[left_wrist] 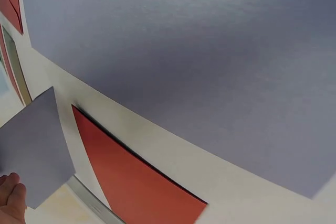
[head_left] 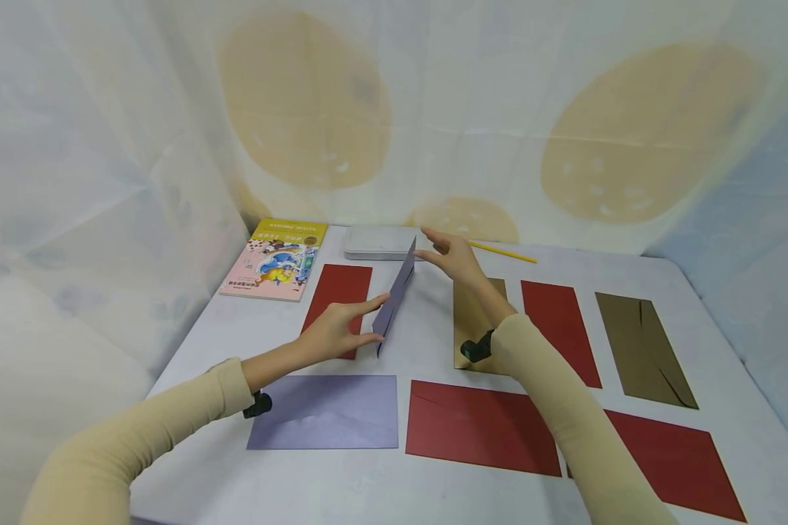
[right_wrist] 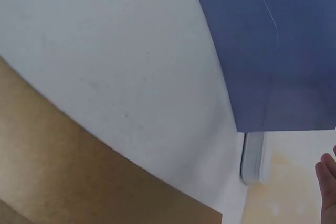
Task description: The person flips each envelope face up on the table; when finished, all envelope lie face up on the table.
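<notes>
A purple envelope (head_left: 396,297) stands tilted on its edge above the table, between both hands. My left hand (head_left: 333,332) holds its near end, fingers and thumb spread apart along the edge. At the far end, my right hand (head_left: 456,259) has its fingers extended and its thumb by the envelope's edge; any contact is hard to make out. In the right wrist view, fingers (right_wrist: 326,174) show apart from the lower edge of the purple envelope (right_wrist: 278,77). Another purple envelope (head_left: 341,415) lies flat near my left forearm.
Red envelopes (head_left: 482,430) and brown envelopes (head_left: 646,350) lie spread across the white table. A colourful booklet (head_left: 276,262) is at the back left. Along the back are a pale flat case (head_left: 377,240) and a yellow pencil (head_left: 504,252), with a patterned curtain (head_left: 466,95) behind.
</notes>
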Motion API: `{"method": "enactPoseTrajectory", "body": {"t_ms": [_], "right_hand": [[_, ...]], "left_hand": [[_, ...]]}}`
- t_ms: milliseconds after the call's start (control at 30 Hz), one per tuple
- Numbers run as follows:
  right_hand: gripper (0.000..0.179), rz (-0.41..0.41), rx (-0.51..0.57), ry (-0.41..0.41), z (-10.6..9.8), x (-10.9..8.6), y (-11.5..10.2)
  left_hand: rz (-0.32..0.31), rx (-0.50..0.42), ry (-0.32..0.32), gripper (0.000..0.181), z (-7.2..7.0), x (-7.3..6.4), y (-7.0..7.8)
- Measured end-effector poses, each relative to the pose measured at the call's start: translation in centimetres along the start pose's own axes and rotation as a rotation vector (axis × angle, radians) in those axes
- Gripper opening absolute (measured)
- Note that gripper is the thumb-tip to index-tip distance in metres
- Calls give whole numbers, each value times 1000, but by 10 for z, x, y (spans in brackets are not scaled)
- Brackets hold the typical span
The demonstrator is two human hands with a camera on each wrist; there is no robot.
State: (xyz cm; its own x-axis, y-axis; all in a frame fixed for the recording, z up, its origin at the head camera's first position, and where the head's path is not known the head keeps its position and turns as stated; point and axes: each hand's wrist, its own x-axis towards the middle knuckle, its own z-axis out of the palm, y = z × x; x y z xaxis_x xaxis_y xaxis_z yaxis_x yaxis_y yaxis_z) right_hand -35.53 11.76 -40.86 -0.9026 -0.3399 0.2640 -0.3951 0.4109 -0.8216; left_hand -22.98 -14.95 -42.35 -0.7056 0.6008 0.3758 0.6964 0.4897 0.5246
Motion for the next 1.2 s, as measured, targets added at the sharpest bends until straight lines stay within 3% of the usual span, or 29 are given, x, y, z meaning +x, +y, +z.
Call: {"method": "enactPoseTrajectory", "body": {"t_ms": [267, 633, 900, 1200], "right_hand": [[61, 37, -34, -112, 3, -11, 8], [57, 73, -137, -373, 17, -23, 15], [62, 50, -223, -417, 24, -30, 17], [65, 16, -306, -461, 20, -40, 15]], "left_hand": [[-61, -9, 66, 77, -6, -10, -8], [-177, -123, 86, 75, -8, -16, -14], [-240, -202, 91, 71, -2, -19, -16], [-241, -185, 83, 67, 8, -20, -17]]}}
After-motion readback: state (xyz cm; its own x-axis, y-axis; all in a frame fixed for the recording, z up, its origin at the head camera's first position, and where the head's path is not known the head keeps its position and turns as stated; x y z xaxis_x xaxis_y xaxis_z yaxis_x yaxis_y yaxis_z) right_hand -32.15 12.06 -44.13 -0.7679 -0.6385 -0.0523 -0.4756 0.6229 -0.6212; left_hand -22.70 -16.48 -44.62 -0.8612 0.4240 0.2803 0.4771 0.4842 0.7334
